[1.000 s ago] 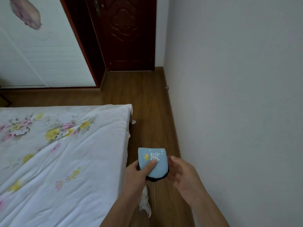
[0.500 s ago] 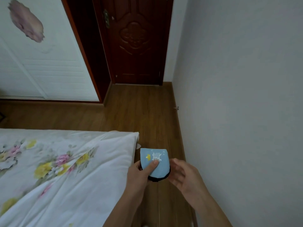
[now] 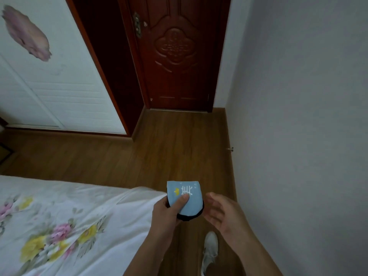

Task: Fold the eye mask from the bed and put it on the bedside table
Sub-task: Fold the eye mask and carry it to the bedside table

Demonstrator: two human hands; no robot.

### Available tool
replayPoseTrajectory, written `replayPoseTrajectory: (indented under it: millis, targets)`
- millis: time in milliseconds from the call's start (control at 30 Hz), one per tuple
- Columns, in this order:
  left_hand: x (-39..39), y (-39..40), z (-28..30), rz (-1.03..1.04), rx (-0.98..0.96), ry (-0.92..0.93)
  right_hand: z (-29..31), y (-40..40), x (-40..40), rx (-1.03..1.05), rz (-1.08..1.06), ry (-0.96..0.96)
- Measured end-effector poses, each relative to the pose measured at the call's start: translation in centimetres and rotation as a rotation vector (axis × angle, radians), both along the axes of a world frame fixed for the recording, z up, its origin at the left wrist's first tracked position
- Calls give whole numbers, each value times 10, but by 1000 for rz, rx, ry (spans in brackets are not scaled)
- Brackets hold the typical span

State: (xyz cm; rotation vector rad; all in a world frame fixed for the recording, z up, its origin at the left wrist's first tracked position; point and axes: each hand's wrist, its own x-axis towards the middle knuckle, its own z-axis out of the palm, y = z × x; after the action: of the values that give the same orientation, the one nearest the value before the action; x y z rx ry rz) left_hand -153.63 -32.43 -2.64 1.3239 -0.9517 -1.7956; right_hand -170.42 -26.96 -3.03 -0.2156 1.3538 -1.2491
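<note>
The folded eye mask (image 3: 188,198) is light blue with a white and yellow print and a black edge at the bottom. My left hand (image 3: 169,214) grips it, thumb pressed on its front, above the floor just past the bed's corner. My right hand (image 3: 223,213) hovers a little to the right of the mask, fingers spread, not touching it. No bedside table is in view.
The bed (image 3: 65,226) with a white floral cover fills the lower left. A wooden floor strip (image 3: 179,152) runs between bed and grey wall (image 3: 302,136) toward a dark wooden door (image 3: 177,54). A white wardrobe (image 3: 39,76) stands left. My white shoe (image 3: 210,250) is below.
The view has tilted up and moved along the bed, showing more door and floor. My right hand has come off the mask; the left hand keeps holding it.
</note>
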Motion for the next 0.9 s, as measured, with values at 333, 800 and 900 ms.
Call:
replayPoseTrajectory:
  millis: [333,800,900]
  targets:
    - [-101,-172,25,130,-19,6,26,-210,-116,-39,140,39]
    - [-102,-369,4,346,47,78,12,-433,-114,23,385,49]
    - [-86,-431,-7,415,62,97,11,-501,-96,36,430,92]
